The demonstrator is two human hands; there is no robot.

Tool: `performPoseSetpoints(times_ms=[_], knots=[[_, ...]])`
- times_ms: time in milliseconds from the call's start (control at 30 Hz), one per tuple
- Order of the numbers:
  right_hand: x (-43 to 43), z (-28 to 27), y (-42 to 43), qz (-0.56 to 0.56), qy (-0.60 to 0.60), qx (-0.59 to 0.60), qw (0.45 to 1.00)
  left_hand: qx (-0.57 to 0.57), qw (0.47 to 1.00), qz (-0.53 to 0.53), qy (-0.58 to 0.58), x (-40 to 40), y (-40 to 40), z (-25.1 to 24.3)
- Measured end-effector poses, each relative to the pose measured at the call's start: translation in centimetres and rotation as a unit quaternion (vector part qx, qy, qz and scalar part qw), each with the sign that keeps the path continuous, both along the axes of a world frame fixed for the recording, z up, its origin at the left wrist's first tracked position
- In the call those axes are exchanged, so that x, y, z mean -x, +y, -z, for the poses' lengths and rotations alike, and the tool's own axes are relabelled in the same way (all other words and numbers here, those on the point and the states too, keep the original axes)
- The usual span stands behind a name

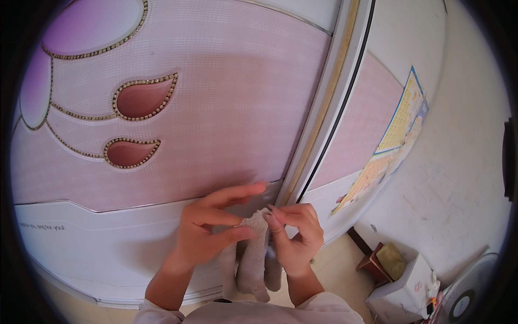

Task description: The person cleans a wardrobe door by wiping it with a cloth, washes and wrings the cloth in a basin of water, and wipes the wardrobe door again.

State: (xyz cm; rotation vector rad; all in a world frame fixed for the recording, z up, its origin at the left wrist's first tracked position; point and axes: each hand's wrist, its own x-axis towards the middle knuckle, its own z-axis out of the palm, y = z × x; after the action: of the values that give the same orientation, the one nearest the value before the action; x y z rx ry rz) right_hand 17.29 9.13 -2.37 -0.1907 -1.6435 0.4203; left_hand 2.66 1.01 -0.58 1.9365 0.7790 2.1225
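Note:
A grey-beige textured cloth [251, 263], perhaps a towel or a knitted item, hangs in folds in front of my body. My left hand [198, 231] pinches its upper left edge between thumb and a finger, with the other fingers spread away from it. On the other side, my right hand [297, 235] grips the top right corner between thumb and fingertips. The lower part droops in several separate lobes between my forearms. What lies inside or behind the folds is hidden.
Close in front stands a cabinet door [243, 105] with a pink panel and jewelled petal shapes. A raised frame edge [323, 105] divides it from a second panel bearing a poster [384, 137]. At the lower right are a white box [394, 297] and an electric fan [465, 299].

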Motion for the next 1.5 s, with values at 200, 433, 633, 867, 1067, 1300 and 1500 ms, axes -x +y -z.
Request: performPoseSetpoints(times_ms=[200, 433, 633, 867, 1067, 1300, 1500], knots=[[-0.8, 0.8, 0.3, 0.129, 0.037, -0.034, 0.99, 0.159, 0.982, -0.026, -0.103, -1.8, -0.4, -0.7], [-0.5, 1.9, 3.0, 0.102, 0.071, -0.01, 0.992, -0.174, 0.863, -0.458, 0.121, -3.1, 3.5, -2.3], [0.9, 1.9, 3.4, 0.152, -0.058, -0.099, 0.982, -0.184, 0.796, -0.543, 0.192, -1.3, 6.0, -1.2], [2.5, 4.7, 1.5, 0.087, -0.067, -0.219, 0.969, -0.198, 0.838, -0.467, 0.201, -0.1, 4.4, -0.6], [4.2, 4.9, 0.0, -0.086, 0.118, -0.102, 0.984, -0.215, 0.898, -0.331, 0.193, 0.9, 3.6, 0.1], [-0.6, 1.6, 0.8, 0.132, -0.141, -0.166, 0.967, -0.212, 0.888, -0.36, 0.191, 0.7, 3.7, 0.4], [-0.9, -6.4, 0.2, 0.314, -0.277, -0.208, 0.884, -0.245, 0.903, -0.323, 0.144, 1.1, 4.1, 0.6]])
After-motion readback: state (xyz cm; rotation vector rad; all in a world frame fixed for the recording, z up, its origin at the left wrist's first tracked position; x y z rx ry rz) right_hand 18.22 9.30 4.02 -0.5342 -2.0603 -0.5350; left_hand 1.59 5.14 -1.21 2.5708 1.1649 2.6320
